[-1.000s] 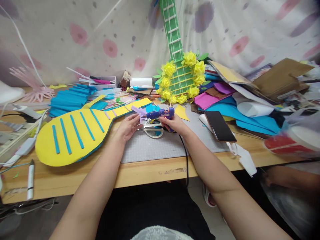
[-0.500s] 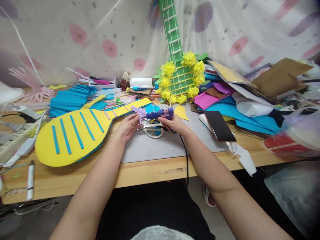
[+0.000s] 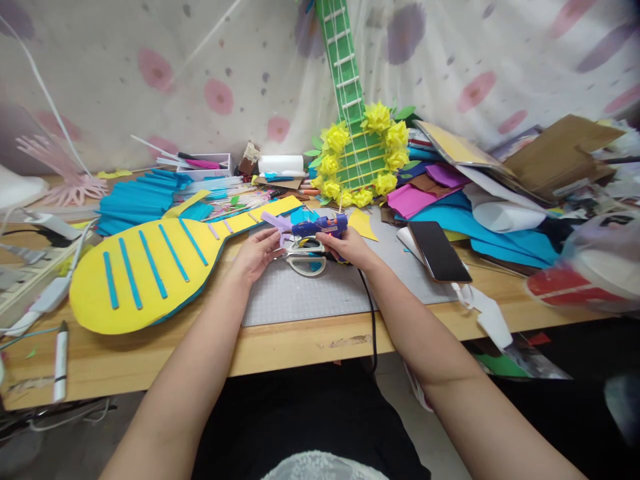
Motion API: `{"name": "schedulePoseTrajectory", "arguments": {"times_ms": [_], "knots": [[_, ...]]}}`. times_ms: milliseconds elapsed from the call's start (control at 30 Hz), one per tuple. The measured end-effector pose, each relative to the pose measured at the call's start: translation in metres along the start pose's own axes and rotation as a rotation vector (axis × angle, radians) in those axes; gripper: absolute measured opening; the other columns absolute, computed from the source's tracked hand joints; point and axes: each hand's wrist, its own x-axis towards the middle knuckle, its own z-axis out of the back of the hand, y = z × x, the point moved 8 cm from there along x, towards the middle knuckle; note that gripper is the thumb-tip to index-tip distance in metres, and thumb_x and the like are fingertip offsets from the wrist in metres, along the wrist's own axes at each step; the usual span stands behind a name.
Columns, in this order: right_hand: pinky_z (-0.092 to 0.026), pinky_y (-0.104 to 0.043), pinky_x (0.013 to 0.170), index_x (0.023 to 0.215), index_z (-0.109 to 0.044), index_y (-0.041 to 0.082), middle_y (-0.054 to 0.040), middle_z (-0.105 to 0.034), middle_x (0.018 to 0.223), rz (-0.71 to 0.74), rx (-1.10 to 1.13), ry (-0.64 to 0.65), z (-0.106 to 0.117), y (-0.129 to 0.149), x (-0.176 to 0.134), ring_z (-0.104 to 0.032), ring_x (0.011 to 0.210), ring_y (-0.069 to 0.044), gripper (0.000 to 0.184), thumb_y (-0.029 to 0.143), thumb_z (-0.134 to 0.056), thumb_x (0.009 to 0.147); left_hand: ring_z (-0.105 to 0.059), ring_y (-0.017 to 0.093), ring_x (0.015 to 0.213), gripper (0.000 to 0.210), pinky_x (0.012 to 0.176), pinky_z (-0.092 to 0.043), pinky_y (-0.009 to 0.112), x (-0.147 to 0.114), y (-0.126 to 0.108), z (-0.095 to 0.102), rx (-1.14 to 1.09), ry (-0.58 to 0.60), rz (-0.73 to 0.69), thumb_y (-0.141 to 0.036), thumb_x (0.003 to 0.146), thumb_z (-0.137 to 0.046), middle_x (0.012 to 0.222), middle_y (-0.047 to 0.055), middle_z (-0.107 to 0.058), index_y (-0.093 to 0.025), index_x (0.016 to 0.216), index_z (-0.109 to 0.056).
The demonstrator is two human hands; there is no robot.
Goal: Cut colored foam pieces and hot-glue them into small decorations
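My right hand [image 3: 345, 248] is wrapped round the handle of a blue hot glue gun [image 3: 320, 227], whose nozzle points left. Pinched in the fingers of my left hand [image 3: 259, 255] is a piece of lilac paper [image 3: 278, 224], close to the nozzle. Whether the two touch I cannot tell. Below them white-handled scissors [image 3: 306, 265] lie on the grey cutting mat [image 3: 300, 300], their blades partly hidden by my left hand. To the left rests a yellow guitar-shaped cutout [image 3: 150, 280] with blue strips on its body and small lilac strips on its neck.
At the back leans a green paper guitar [image 3: 350, 87] ringed with yellow flowers. A phone [image 3: 439, 251] lies right of the mat, before stacked coloured paper [image 3: 480, 220]. A power strip [image 3: 30, 287] and marker [image 3: 61, 360] sit left; a bagged red-and-white tub [image 3: 580, 280] stands right.
Both hands stay almost still, the lilac paper and glue gun barely shifting. Under the table's right side, a pale translucent shape has moved away, and a green and red patterned sheet now shows.
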Motion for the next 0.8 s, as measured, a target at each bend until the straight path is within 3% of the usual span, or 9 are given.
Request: {"name": "schedulePoseTrajectory", "arguments": {"times_ms": [567,800], "knots": [[-0.029,-0.021,0.04,0.056,-0.047,0.018,0.004,-0.044,0.042,0.026,-0.064,-0.044,0.0061,0.0013,0.001,-0.039,0.038,-0.006,0.043,0.057,-0.059,0.069,-0.058,0.008,0.063,0.02,0.063,-0.053,0.023,-0.0009,0.0015,-0.0024,0.027,0.051,0.007,-0.015,0.063,-0.072,0.076,0.003,-0.066,-0.013,0.083,-0.067],[-0.03,-0.021,0.038,0.057,-0.049,0.018,0.0035,-0.047,0.047,0.074,0.063,-0.05,0.0078,-0.0048,0.0059,-0.039,0.038,-0.006,0.042,0.057,-0.059,0.069,-0.059,0.009,0.064,0.017,0.061,-0.053,0.023,-0.0012,0.0026,-0.0041,0.038,0.067,0.013,-0.014,0.065,-0.07,0.078,0.004,-0.067,-0.013,0.082,-0.068]]}}
